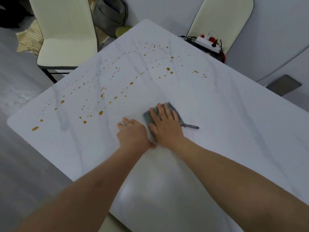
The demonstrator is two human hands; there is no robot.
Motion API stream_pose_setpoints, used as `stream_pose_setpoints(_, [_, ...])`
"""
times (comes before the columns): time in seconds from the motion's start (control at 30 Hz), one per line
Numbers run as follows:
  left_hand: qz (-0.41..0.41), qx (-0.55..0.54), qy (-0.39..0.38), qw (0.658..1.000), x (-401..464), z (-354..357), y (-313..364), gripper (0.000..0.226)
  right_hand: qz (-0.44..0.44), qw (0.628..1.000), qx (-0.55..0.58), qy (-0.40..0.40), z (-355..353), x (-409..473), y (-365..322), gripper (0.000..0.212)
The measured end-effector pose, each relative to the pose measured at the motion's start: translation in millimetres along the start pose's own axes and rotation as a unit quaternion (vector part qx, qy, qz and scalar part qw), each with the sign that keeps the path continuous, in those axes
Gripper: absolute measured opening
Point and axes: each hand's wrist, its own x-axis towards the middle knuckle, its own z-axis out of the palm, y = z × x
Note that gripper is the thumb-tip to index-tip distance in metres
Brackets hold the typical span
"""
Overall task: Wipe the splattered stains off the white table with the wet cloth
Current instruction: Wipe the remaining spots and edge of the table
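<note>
Head view: a white marbled table (209,101) fills most of the frame, seen from above at an angle. A grey cloth (150,119) lies flat on it near the middle, a thin strip of it trailing out to the right. The right hand (165,124) lies on top of the cloth, palm down, fingers straight and spread, pressing rather than clutching it. The left hand (133,134) is just beside it on the left, flat on the bare table with fingers stretched forward; its inner edge meets the cloth's left edge, and it holds nothing. Both forearms reach in from the bottom of the frame.

Brown-orange stains (101,112) lie scattered in curving trails across the far and left part of the table, from a large drop near the left corner up to a cluster near the far edge and a few more to the right. All of them lie beyond or left of the cloth; the surface near the hands shows no drops.

A cream chair (63,30) stands off the far left corner, and a second chair (222,15) off the far right side holds a white power strip (207,42) with dark cables on its seat. A grey bag (108,14) sits on the floor between the chairs
</note>
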Motion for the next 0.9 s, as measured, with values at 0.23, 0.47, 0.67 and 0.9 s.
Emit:
stream_pose_setpoints(0.23, [0.001, -0.023, -0.082, 0.996, 1.3, -28.0, -9.1, 0.106, 0.018, 1.0, -0.026, 0.002, -3.2, -49.7, 92.4, 0.06])
stream_pose_setpoints(0.47, [0.037, -0.127, 0.007, 0.991, -1.8, -34.5, -43.6, 0.042, 0.286, 0.956, 0.072, 0.001, -10.3, -8.4, 66.5, 0.063])
stream_pose_setpoints(0.67, [0.034, -0.191, 0.032, 0.98, -4.2, -47.7, -13.1, 0.044, -0.025, 0.999, 0.045, -0.003, 6.7, -34.7, -76.3, 0.06])
stream_pose_setpoints(0.9, [0.07, -0.14, 0.011, 0.988, -3.8, -48.6, 57.7, 0.014, -0.097, 0.994, 0.033, 0.028, 13.6, -74.7, 6.7, 0.054])
